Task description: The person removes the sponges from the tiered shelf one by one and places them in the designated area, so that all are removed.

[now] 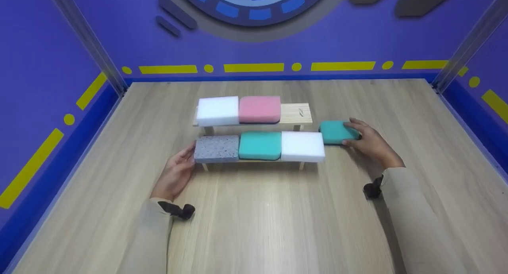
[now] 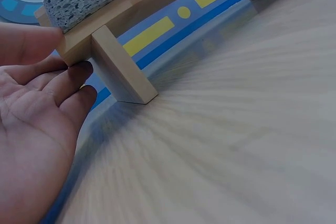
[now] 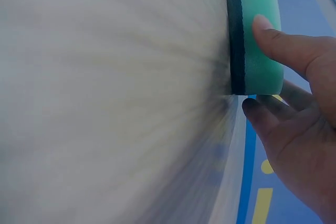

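A green sponge (image 1: pixel 334 132) with a dark scouring layer underneath lies flat on the table, right of the front wooden stand. My right hand (image 1: pixel 370 143) grips its right end, thumb (image 3: pixel 286 45) on the near side. At the front stand's (image 2: pixel 123 69) left end, my left hand (image 1: pixel 174 172) pinches the board's end, thumb on the edge and fingertips curled below. On that stand sit a grey speckled sponge (image 1: pixel 216 148), another green sponge (image 1: pixel 260 145) and a white sponge (image 1: pixel 303 146), side by side.
Behind stands a second wooden stand (image 1: pixel 294 112), bearing a white sponge (image 1: pixel 218 110) and a pink sponge (image 1: pixel 260 109) on its left and middle. Bare board shows at its right end. Blue panels (image 1: pixel 254 47) wall the table (image 1: pixel 258 218) at the back and sides.
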Tool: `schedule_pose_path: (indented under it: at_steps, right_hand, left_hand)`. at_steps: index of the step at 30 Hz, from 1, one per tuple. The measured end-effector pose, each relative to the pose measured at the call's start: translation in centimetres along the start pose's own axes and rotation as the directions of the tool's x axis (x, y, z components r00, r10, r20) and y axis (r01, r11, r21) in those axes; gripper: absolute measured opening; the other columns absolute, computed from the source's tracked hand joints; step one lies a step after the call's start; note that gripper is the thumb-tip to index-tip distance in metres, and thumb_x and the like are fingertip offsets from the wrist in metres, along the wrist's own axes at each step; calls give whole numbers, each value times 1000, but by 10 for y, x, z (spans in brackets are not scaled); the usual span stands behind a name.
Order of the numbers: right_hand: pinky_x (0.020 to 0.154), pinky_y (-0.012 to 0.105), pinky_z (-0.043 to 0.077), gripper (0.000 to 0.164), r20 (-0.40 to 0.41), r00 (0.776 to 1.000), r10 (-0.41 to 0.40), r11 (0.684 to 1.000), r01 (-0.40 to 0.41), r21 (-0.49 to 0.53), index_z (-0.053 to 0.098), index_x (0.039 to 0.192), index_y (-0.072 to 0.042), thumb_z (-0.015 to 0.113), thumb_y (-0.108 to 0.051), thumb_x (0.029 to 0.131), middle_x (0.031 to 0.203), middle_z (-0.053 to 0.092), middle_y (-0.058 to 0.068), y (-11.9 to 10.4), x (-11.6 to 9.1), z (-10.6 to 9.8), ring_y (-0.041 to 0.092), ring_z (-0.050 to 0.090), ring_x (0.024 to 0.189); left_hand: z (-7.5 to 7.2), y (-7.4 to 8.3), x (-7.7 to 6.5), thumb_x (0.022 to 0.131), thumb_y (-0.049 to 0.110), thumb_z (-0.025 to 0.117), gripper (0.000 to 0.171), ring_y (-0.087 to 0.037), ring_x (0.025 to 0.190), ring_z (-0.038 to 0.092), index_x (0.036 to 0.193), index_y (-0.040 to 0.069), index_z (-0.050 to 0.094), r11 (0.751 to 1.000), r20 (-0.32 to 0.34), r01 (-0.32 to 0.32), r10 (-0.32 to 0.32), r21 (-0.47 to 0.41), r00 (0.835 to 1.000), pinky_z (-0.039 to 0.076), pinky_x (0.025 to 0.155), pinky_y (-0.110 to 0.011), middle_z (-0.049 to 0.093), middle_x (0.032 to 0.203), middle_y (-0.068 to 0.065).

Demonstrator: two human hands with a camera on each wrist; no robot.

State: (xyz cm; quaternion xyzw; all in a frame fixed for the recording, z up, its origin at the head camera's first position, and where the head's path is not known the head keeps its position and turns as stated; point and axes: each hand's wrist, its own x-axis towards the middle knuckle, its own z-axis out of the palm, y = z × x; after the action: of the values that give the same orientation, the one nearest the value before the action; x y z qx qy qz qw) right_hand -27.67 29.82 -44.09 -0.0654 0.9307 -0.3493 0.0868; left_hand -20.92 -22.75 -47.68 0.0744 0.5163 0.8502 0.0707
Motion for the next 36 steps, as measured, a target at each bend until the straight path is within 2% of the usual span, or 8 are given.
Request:
schedule_pose_path:
  at_steps: [7,14,21,27,36]
  right_hand:
    - [118,61,12,70,18,1000,-7,1000,7,16,30,150,-7,65,-14,90,163,5,14,2,0,0,41,3,147]
    - [118,61,11,76,30,1000,5,1000,-5,15,27,152,-10,68,-19,89,163,3,9,0,0,-1,40,2,148]
    - [118,61,13,75,11,999,-34,999,34,4,27,151,-5,67,-21,90,162,8,15,-1,-1,-5,42,6,147]
    - [117,63,13,75,-11,999,-35,999,35,6,27,151,-8,67,-27,90,162,12,14,-6,-5,-10,41,7,147]
    - [115,63,20,68,-57,993,-104,994,103,-25,32,149,-5,62,-28,93,160,17,16,-13,-10,-16,41,14,146]
  left_hand:
    - [0,0,0,88,-19,33,65,-3,122,49,147,-14,8,1000,1,-5,5,6,1000,41,107,-17,8,158,-27]
    - [0,0,1,88,-18,34,64,-3,121,52,147,-14,9,1000,1,-7,7,-3,1000,41,106,-17,9,158,-28]
    - [1,0,1,86,-21,31,66,-3,120,51,147,-15,8,1000,9,-12,12,1,1000,42,105,-16,7,157,-29]
    - [0,1,1,87,-20,32,65,-2,120,51,147,-14,7,1000,6,-5,5,-4,1000,42,106,-17,6,158,-28]
    - [1,0,1,88,-19,33,64,-3,120,51,148,-13,8,1000,-11,8,-8,-4,1000,43,105,-18,8,158,-27]
